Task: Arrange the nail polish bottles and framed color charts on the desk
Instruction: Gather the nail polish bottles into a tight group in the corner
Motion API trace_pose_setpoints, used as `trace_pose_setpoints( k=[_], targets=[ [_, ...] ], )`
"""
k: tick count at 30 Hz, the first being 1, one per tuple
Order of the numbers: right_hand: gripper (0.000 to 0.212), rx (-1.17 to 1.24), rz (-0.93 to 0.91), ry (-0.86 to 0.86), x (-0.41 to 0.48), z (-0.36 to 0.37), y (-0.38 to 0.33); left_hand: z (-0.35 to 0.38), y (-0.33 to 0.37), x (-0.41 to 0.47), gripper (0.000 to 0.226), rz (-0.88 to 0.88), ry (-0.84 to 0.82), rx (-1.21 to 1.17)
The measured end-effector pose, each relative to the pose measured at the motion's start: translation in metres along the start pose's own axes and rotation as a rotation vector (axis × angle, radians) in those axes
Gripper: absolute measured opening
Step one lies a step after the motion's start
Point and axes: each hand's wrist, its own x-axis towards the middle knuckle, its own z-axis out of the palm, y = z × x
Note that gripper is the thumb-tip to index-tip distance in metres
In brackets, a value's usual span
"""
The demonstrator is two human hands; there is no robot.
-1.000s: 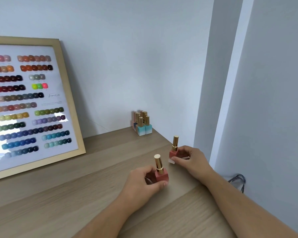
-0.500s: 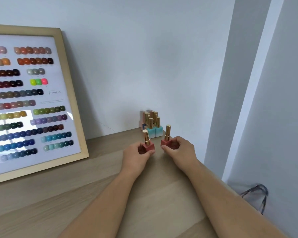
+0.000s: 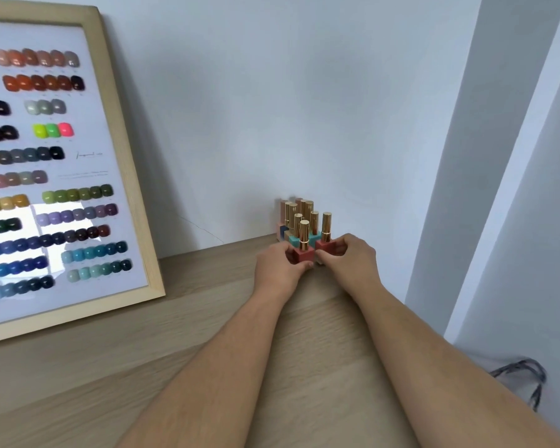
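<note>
Two red nail polish bottles with gold caps stand side by side on the wooden desk, right in front of a cluster of several gold-capped bottles at the wall. My left hand grips the left red bottle at its base. My right hand grips the right red bottle the same way. Both red bottles touch or nearly touch the teal bottles of the cluster. A large framed color chart leans against the wall at the left.
The desk's right edge runs just right of my right arm, beside a white wall corner. A dark cord or strap lies on the floor below at the right. Bare desk surface stretches between the chart and my arms.
Both hands have carried the two red bottles away from me across the desk, up to the cluster at the wall, and brought them close together.
</note>
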Motion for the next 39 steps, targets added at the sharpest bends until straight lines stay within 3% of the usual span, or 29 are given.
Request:
trace_pose_setpoints(
  k=[11, 39],
  targets=[
    [0.026, -0.001, -0.002, -0.077, 0.003, -0.002, 0.003, 0.001, -0.001, -0.001, 0.03, 0.002, 0.096, -0.031],
    [0.027, -0.083, -0.048, -0.084, 0.024, 0.011, 0.001, 0.011, -0.01, 0.024, 0.029, -0.009, 0.17, -0.021]
  ],
)
